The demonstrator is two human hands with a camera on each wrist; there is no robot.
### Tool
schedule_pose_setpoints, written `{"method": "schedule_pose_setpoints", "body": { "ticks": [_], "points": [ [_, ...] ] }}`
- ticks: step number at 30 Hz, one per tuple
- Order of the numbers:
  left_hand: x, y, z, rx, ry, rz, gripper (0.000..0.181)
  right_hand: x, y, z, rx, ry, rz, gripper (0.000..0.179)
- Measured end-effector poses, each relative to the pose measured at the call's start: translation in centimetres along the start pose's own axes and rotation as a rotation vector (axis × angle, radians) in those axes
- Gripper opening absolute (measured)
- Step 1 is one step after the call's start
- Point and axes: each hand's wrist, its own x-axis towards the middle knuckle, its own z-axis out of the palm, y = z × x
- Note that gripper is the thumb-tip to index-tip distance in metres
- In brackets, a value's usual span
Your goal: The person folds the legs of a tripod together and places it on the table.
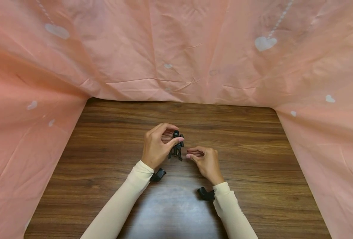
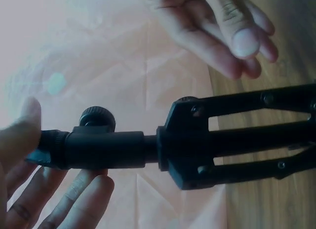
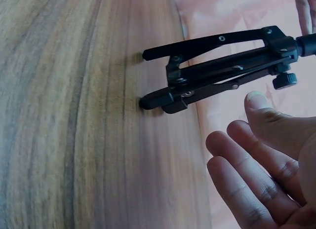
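A small black tripod (image 1: 176, 151) stands roughly upright near the middle of the table, its legs only slightly spread. My left hand (image 1: 157, 146) grips its top end between thumb and fingers. In the left wrist view, a knurled knob (image 2: 98, 118) juts from the tripod's upper tube. Lower down, the right wrist view shows a second knob (image 3: 285, 81) beside the leg hub. The feet are close to the wood; whether they all touch is unclear. My right hand (image 1: 207, 162) hovers just right of the legs, fingers loosely bent, holding nothing.
A brown wood-grain table (image 1: 239, 132) lies beneath both hands. Pink cloth (image 1: 176, 49) with pale hearts hangs at the back and along both sides. Black wrist-worn devices (image 1: 205, 194) sit at each cuff, close above the tabletop.
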Motion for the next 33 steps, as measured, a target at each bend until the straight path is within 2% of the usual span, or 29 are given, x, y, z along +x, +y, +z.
{"method": "schedule_pose_setpoints", "body": {
  "ticks": [3,7,12,17,21,25,30,33],
  "points": [
    [-0.07,0.08,0.17,-0.001,0.016,0.002,0.029,0.01,-0.13,-0.29,-0.010,0.001,-0.004,0.018],
    [-0.02,0.09,0.18,-0.041,0.002,-0.009,0.024,0.04,-0.22,-0.32,-0.018,0.001,-0.002,0.018],
    [0.00,0.02,-0.09,-0.098,-0.064,-0.038,0.023,-0.02,-0.27,-0.22,-0.022,-0.007,0.006,0.018],
    [0.12,0.00,-0.33,-0.111,-0.153,-0.073,0.025,0.03,-0.33,-0.12,-0.027,-0.009,-0.003,0.019],
    [0.24,0.05,-0.50,-0.143,-0.187,-0.094,0.026,0.13,-0.35,-0.12,-0.029,0.001,-0.007,0.018],
    [0.30,0.02,-0.52,-0.171,-0.183,-0.094,0.028,0.22,-0.37,-0.12,-0.031,0.008,-0.013,0.019],
    [0.39,-0.09,-0.26,-0.080,-0.132,-0.080,0.025,0.23,-0.33,-0.08,-0.024,0.004,-0.009,0.019],
    [0.44,-0.12,-0.18,-0.049,-0.123,-0.071,0.022,0.25,-0.33,-0.04,-0.018,0.000,-0.010,0.020]
  ]
}}
